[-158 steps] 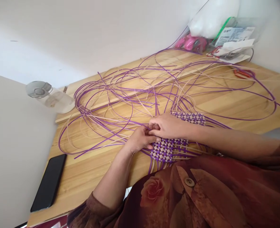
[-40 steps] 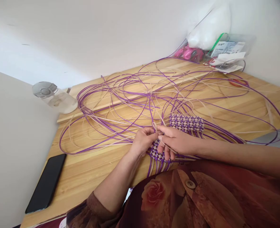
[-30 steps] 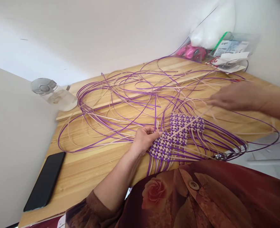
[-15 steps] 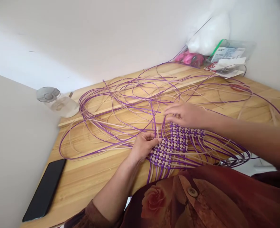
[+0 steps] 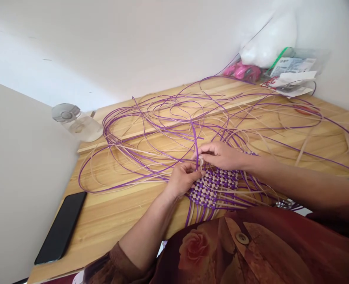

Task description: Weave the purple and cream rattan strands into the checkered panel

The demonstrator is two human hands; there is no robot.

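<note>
A checkered woven piece [image 5: 205, 192] of purple and beige plastic cords lies near the table's front edge, close to my body. My left hand [image 5: 182, 179] pinches its upper left edge, with the thumb on top of the weave. Just above, my right hand [image 5: 220, 154] has thumb and fingers closed on a cord at the same edge, where a short beige loop [image 5: 201, 161] stands up. A purple cord [image 5: 195, 138] rises upright beside the right fingertips. My right hand and forearm cover part of the weave, and loose cord ends fan out from it on several sides.
Long purple and beige cords [image 5: 109, 130] sprawl in loops over the wooden table [image 5: 109, 221]. A clear bottle [image 5: 84, 125] with a grey lid stands at the back left, a black phone [image 5: 61, 227] lies front left. Plastic bags [image 5: 269, 47] and papers [image 5: 298, 81] sit in the back right corner.
My right hand has come left and down from above the weave to its edge beside my left hand, closing its fingers. The left hand keeps its hold. The whole view has shifted slightly.
</note>
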